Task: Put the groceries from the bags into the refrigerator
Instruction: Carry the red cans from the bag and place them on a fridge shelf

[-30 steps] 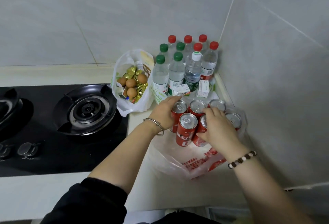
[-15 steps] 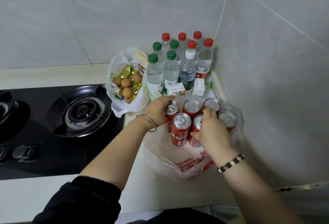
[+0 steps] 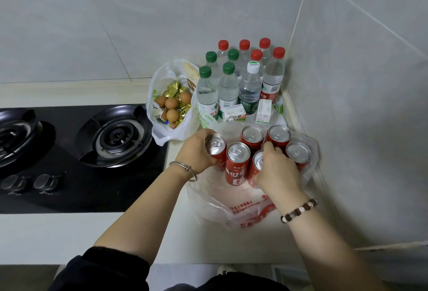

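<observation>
Several red soda cans (image 3: pixel 238 163) stand upright in a flattened clear plastic bag (image 3: pixel 234 212) on the counter corner. My left hand (image 3: pixel 196 150) grips the leftmost can (image 3: pixel 216 149) around its side. My right hand (image 3: pixel 276 170) curls around a front can (image 3: pixel 256 165), covering most of it. A second white bag (image 3: pixel 162 133) behind holds brown eggs (image 3: pixel 171 103) and gold-wrapped sweets. Water bottles (image 3: pixel 228 89) with green, red and white caps crowd the corner, with two small boxes (image 3: pixel 234 112) in front of them.
A black gas hob (image 3: pixel 113 138) with two burners and knobs (image 3: pixel 44 182) lies to the left. Grey tiled walls close the corner behind and to the right. The pale counter (image 3: pixel 69 235) runs along the front edge.
My left hand has closed round the leftmost can and drawn it slightly left, away from the group. My right hand stays on the front can.
</observation>
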### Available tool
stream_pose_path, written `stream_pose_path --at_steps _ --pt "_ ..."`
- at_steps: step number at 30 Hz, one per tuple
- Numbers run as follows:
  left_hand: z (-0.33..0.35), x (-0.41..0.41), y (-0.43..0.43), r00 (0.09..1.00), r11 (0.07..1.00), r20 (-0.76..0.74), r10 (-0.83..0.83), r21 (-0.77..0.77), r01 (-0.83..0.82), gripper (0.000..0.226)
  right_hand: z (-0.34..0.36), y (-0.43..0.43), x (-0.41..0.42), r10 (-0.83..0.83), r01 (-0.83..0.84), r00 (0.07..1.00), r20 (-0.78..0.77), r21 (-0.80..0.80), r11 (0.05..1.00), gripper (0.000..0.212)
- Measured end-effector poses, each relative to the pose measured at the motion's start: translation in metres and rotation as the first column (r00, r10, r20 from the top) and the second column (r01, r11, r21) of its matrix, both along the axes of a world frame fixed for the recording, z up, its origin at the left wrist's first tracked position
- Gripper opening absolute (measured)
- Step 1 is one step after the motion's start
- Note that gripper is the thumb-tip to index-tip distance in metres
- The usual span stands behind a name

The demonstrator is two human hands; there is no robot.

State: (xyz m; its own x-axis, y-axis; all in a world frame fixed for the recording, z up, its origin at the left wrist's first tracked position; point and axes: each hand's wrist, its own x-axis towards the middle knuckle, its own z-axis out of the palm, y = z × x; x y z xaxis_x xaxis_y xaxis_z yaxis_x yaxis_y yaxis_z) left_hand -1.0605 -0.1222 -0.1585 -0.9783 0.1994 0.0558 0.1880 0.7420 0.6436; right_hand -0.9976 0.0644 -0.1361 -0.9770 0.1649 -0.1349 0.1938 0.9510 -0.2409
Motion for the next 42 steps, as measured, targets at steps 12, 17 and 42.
stream_pose_path --at_steps 12,17,42 --pt "0.031 0.051 -0.010 0.992 0.977 -0.011 0.129 0.174 -0.126 0.062 0.034 -0.004 0.019 0.021 -0.021 0.993 -0.119 0.002 1.000 0.047" --pt "0.052 0.076 -0.020 0.988 0.965 -0.034 0.152 0.222 -0.140 0.061 0.054 -0.023 0.042 0.067 -0.059 0.974 -0.217 0.043 0.997 0.046" --pt "0.094 0.472 -0.238 0.447 0.437 -0.100 0.889 0.479 -0.762 0.060 0.079 -0.306 0.287 0.757 -0.847 0.512 -0.405 -0.386 0.366 0.066"
